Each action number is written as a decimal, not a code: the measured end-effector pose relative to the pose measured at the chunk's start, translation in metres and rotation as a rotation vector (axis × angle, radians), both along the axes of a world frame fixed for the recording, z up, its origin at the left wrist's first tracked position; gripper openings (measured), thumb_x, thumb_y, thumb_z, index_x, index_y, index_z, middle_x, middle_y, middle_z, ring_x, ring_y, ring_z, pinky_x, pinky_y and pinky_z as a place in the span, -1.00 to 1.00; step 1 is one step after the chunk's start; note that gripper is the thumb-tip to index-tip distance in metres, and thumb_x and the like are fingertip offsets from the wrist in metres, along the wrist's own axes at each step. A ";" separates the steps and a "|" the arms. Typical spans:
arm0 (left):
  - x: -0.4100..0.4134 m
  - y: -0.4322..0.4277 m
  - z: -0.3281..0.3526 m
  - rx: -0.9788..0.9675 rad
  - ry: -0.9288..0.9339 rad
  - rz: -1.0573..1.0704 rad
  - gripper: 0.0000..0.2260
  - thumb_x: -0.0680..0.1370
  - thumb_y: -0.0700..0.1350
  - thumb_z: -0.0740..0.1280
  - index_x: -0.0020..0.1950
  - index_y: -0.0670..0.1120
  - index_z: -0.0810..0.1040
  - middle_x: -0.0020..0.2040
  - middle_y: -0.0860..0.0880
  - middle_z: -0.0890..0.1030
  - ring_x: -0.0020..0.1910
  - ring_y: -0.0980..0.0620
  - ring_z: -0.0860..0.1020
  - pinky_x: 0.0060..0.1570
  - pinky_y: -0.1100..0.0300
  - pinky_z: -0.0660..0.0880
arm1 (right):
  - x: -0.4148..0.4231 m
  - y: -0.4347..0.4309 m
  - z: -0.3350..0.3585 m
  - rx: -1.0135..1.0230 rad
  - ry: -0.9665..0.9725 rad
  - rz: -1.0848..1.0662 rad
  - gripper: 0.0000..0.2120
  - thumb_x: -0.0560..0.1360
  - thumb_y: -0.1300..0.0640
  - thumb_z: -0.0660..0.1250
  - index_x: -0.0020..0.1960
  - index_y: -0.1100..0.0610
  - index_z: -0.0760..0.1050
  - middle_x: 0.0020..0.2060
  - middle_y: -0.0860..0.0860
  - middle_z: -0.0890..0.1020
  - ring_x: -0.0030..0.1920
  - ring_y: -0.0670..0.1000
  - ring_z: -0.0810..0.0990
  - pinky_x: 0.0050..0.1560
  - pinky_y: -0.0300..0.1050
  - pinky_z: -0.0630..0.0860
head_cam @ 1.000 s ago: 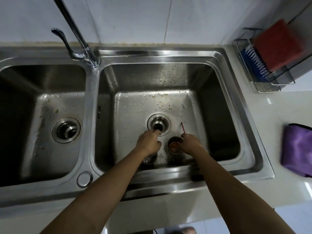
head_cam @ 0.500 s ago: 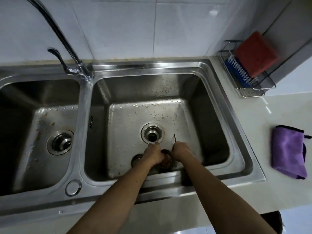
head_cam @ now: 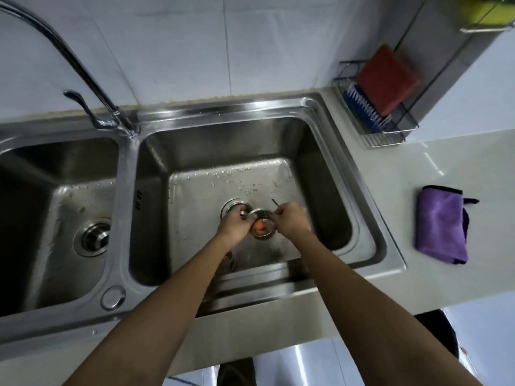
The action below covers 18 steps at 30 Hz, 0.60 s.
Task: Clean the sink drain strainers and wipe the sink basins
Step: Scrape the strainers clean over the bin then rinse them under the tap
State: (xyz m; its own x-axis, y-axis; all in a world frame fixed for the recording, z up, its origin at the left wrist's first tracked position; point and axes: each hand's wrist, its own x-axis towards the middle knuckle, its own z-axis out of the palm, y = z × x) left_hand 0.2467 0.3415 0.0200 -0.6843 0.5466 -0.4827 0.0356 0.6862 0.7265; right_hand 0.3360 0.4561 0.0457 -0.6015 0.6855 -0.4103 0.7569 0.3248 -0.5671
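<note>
In the right basin (head_cam: pixel 320 190), my left hand (head_cam: pixel 235 227) grips a small round metal strainer cup (head_cam: pixel 263 232) by its rim. It holds the cup just above the basin floor, beside the open drain (head_cam: pixel 230 206). Orange food scraps sit inside the cup. My right hand (head_cam: pixel 291 220) pinches a thin dark stick (head_cam: pixel 274 202) and touches the cup's right side. Part of a perforated piece (head_cam: pixel 228 260) lies on the basin floor under my left forearm. Food specks dot the basin floor. In the left basin (head_cam: pixel 55 218), the drain strainer (head_cam: pixel 93 238) sits in its drain.
The faucet (head_cam: pixel 83 76) rises from the divider between the basins. A folded purple cloth (head_cam: pixel 440 224) lies on the counter to the right. At the back right, a wire rack (head_cam: pixel 387 136) holds a red sponge (head_cam: pixel 387 79) and a blue brush (head_cam: pixel 362 107).
Both hands have lifted the strainer cup off the basin floor and brought it up beside the drain. My left hand now grips the cup. The view has tilted upward.
</note>
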 end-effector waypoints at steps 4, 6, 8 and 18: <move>0.008 0.011 0.058 0.274 -0.067 -0.102 -0.36 0.46 0.05 0.44 0.47 -0.04 0.28 0.28 0.00 0.51 0.23 0.03 0.51 0.31 0.12 0.40 | 0.015 0.021 0.067 0.063 0.211 -0.081 -0.86 0.47 0.17 0.37 -0.05 0.20 0.65 -0.16 0.14 0.70 -0.14 0.08 0.66 0.02 -0.04 0.61; 0.025 0.024 0.084 0.448 -0.075 -0.116 -0.24 0.36 0.06 0.52 0.48 0.04 0.24 0.30 0.00 0.51 0.27 0.02 0.50 0.33 0.06 0.40 | 0.031 0.036 0.104 0.125 0.303 -0.087 -0.87 0.45 0.15 0.38 -0.09 0.18 0.66 -0.19 0.12 0.70 -0.14 0.08 0.66 0.03 0.01 0.60; 0.046 0.041 0.104 0.567 -0.029 -0.133 -0.18 0.31 0.03 0.57 0.46 0.09 0.23 0.29 0.03 0.51 0.27 0.06 0.50 0.32 0.09 0.42 | 0.051 0.052 0.139 0.169 0.367 -0.083 -0.88 0.44 0.15 0.39 -0.10 0.17 0.66 -0.18 0.11 0.70 -0.13 0.09 0.66 0.03 0.04 0.60; 0.218 0.148 0.192 0.860 0.174 -0.308 -0.31 0.28 -0.18 0.59 0.28 0.01 0.31 0.14 0.04 0.57 0.12 0.08 0.57 0.15 0.14 0.50 | 0.257 0.115 0.227 0.084 0.711 -0.307 -0.91 0.47 0.25 0.35 -0.14 0.16 0.63 -0.31 0.06 0.65 -0.37 -0.03 0.60 -0.22 -0.12 0.62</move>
